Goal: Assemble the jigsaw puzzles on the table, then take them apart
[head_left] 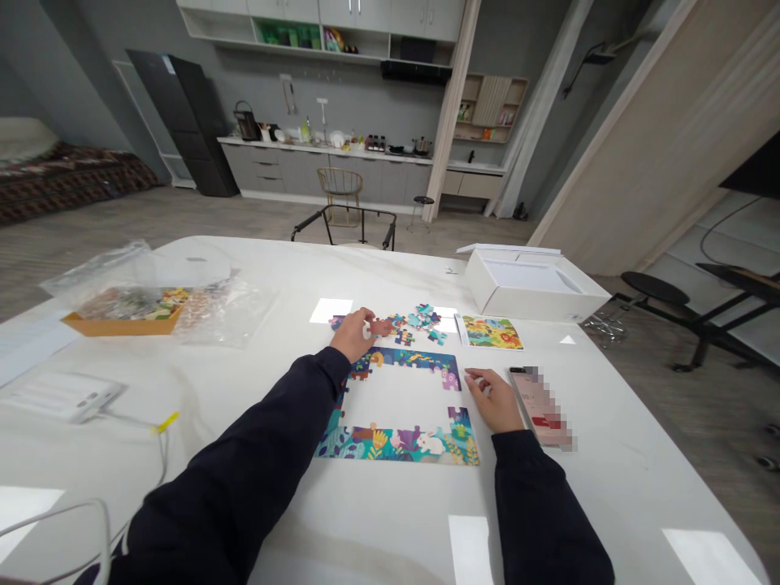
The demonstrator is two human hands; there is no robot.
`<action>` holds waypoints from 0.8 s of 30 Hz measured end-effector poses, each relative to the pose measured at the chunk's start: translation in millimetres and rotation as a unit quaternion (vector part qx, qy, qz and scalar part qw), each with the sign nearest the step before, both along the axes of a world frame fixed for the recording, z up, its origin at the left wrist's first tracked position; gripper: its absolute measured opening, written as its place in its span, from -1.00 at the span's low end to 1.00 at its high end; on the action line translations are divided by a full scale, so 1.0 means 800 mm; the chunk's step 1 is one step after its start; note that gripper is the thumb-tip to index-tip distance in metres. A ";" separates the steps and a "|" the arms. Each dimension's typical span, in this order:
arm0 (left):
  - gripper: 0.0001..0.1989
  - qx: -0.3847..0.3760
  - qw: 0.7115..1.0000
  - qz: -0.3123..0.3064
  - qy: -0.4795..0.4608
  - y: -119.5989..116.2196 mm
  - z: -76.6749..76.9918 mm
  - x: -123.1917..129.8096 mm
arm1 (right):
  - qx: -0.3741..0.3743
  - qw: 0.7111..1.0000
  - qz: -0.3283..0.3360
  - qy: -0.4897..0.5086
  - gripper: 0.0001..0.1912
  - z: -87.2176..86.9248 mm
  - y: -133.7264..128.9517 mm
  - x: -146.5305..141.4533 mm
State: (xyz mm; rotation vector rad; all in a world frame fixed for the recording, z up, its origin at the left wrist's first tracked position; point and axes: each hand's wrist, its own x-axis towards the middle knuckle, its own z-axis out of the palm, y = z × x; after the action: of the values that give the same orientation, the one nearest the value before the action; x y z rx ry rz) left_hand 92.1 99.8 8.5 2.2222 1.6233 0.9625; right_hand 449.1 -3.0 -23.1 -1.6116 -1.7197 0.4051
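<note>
Inspection finds a partly assembled jigsaw border (396,445) lying flat on a white tabletop (390,536), its centre open, with a scatter of loose jigsaw pieces (420,319) just beyond its top edge. The pieces appear to be thin, stiff printed card: judged light and rigid, though their tabs could bend if levered. On so smooth a surface, they are best taken by opposite edges between thumb and fingertip. The left hand (353,335) reaches over the upper left corner of the border, knuckles up, with thumb and forefinger drawn into a narrow pinch at the near side of the loose pieces. A small reddish shape shows at the fingertips, but whether a piece is held cannot be determined. The right hand (491,398) rests just beside the right side of the border, fingers curled into a similarly narrow pinch, with no piece clearly held (a pale speck at the fingertips is too small to identify). A printed picture card (492,331) lies just right of the loose pieces, with an open white box (530,284) behind it. A phone (539,406) lies beside the right hand. An orange tray (122,321) sits with a clear plastic bag (225,309) at the far left.
</note>
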 end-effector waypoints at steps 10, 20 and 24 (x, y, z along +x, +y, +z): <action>-0.40 0.020 0.994 -0.004 -0.110 -0.171 0.002 -0.052 | -0.002 1.000 -0.003 -0.006 -0.57 0.000 0.000 -0.001; -0.54 0.004 0.997 -0.025 -0.069 -0.180 -0.017 -0.037 | 0.002 1.000 -0.016 -0.019 -0.50 0.004 -0.002 -0.001; -0.47 -0.008 0.997 -0.011 -0.073 -0.179 -0.023 -0.040 | 0.004 1.000 -0.012 -0.023 -0.50 0.001 -0.001 0.000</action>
State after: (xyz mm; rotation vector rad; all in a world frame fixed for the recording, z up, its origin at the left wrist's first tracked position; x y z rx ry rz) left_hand 60.2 -43.1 -9.6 2.1003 1.5351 1.0762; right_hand 449.0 -3.8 -22.5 -1.6452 -1.7326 0.3529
